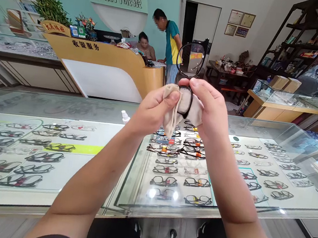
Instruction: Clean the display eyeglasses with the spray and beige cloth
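Observation:
A pair of black-framed glasses (191, 104) is held up on its side above the glass counter, one lens over the other. My left hand (156, 109) pinches a beige cloth (170, 122) against the lower lens, thumb in front. Part of the cloth also shows behind that lens, beside my right palm. With thumb and fingers closed near the bridge, my right hand (212, 106) grips the glasses. The upper lens, with an orange and yellow sticker, stands free above my fingers.
Rows of glasses (165, 169) lie inside the glass display counter (135, 209) below my arms. A white spray bottle (125, 116) stands behind my left forearm. Across the room, two people (172, 38) are at a wooden reception desk (103, 55). More showcases (283, 108) are at right.

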Demonstrator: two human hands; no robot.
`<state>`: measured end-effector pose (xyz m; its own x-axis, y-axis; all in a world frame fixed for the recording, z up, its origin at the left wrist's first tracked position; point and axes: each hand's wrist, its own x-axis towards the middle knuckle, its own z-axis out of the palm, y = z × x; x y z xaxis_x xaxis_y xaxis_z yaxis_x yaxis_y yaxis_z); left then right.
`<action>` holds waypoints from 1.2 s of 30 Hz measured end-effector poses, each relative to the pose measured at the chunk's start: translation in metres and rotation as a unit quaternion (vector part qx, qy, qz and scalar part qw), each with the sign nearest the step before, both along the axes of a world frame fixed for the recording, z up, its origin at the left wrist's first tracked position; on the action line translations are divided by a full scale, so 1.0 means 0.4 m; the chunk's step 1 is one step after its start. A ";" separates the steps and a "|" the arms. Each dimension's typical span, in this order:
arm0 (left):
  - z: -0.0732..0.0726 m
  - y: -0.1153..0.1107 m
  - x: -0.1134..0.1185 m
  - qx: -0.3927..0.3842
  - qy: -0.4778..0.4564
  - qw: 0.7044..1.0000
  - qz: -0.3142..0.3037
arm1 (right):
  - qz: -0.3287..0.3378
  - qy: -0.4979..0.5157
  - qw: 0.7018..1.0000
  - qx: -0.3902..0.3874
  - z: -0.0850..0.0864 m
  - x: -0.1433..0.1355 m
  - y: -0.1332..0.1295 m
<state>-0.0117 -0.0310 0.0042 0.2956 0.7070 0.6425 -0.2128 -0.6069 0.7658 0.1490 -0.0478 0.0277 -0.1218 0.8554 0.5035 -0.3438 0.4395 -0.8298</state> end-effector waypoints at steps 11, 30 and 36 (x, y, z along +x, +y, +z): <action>-0.026 -0.004 0.063 0.059 -0.084 0.984 0.146 | 0.038 0.031 0.999 0.022 -0.018 -0.035 -0.005; -0.019 0.006 0.046 0.036 -0.085 0.989 0.112 | 0.036 0.074 0.997 0.008 -0.031 -0.060 0.000; -0.013 -0.002 0.043 0.004 -0.120 0.987 0.105 | 0.042 0.076 0.996 0.021 -0.030 -0.060 -0.002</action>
<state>0.0056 -0.0317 -0.0011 -0.0176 0.7311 0.6820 -0.2562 -0.6627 0.7037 0.1250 -0.0485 0.0156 -0.1104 0.8230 0.5572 -0.5013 0.4380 -0.7462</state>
